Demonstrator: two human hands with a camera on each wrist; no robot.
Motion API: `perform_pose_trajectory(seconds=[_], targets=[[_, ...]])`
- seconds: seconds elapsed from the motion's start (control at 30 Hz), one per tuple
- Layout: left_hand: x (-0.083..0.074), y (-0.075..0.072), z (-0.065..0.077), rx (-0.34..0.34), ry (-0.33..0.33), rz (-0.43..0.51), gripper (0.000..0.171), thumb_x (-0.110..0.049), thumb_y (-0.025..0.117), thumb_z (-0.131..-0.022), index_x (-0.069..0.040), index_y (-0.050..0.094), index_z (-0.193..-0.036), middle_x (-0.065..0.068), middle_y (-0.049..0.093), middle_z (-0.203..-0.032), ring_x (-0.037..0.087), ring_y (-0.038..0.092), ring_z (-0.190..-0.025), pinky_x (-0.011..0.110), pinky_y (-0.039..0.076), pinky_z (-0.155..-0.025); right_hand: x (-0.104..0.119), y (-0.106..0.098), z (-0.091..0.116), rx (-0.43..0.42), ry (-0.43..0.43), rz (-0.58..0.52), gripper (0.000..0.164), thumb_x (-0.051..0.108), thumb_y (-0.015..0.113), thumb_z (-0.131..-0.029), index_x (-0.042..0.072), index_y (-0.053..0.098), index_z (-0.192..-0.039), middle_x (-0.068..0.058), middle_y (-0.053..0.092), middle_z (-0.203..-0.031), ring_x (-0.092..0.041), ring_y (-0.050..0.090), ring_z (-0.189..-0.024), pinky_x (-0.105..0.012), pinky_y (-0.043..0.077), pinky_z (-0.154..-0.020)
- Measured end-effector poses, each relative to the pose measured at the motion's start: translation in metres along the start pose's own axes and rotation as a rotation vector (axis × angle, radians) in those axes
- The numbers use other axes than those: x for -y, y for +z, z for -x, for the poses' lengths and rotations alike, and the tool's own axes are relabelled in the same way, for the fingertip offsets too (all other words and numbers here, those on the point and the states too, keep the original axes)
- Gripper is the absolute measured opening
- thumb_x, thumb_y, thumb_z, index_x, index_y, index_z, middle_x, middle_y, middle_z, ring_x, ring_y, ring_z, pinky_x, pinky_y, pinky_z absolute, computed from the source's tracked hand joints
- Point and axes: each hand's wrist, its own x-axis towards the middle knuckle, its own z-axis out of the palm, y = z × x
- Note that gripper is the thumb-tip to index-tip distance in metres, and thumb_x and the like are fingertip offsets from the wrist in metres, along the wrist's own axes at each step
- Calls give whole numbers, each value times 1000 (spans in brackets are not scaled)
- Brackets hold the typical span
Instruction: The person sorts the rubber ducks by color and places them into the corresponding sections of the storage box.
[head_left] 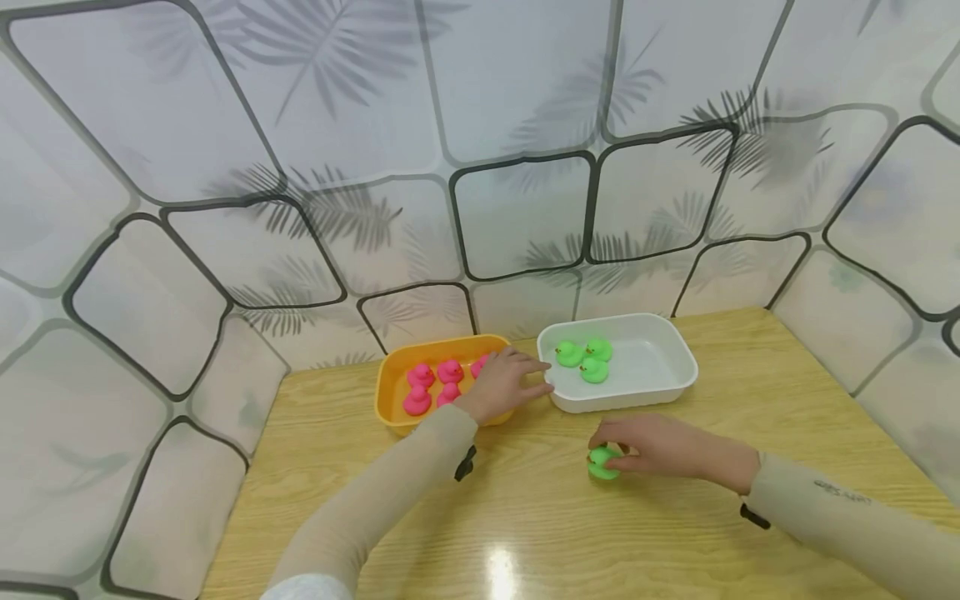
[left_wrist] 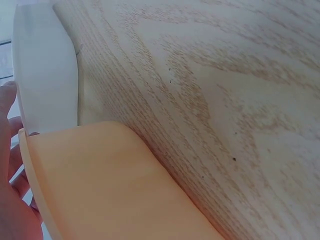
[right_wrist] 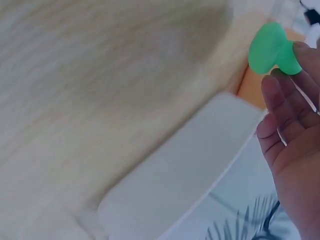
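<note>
My right hand [head_left: 652,446] pinches a green rubber duck [head_left: 601,463] between thumb and fingertips, in front of the white tray [head_left: 645,398]. In the right wrist view the held duck [right_wrist: 267,49] shows its rounded underside. Three more green ducks [head_left: 594,370] sit at the left end of the white tray. My left hand [head_left: 504,385] reaches over the right end of the orange tray [head_left: 384,400], its fingers extended to the white tray's left edge. Several pink ducks [head_left: 417,401] lie in the orange tray, some partly hidden by that hand.
Both trays stand side by side on a wooden table [head_left: 525,517], near the back wall. A patterned cloth or covering [head_left: 525,217] encloses the table at the back and sides. Dark wrist straps [head_left: 754,517] sit on both sleeves.
</note>
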Motion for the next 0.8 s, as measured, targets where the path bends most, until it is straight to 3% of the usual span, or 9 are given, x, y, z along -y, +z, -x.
perform_pose_trajectory(seconds=[0.3,0.8], targets=[[0,-1,2,5,-1,-9,49,-50,62,-103,-20,67,-142,1,67,-140,22,53,-126,48,41,-110,-16,-36,4,-133,6,92,20,18,78,-94,20,73,-113,14,65,-100,-2,55,-76,-23,49,-65],[1,0,1,-15,22,-7,50,-49,61,-103,-18,68,-141,3,67,-139,23,53,-126,45,43,-107,-58,-81,-5,-181,44,181,22,9,80,-91,9,74,-112,1,70,-104,1,53,-73,-25,49,-61]])
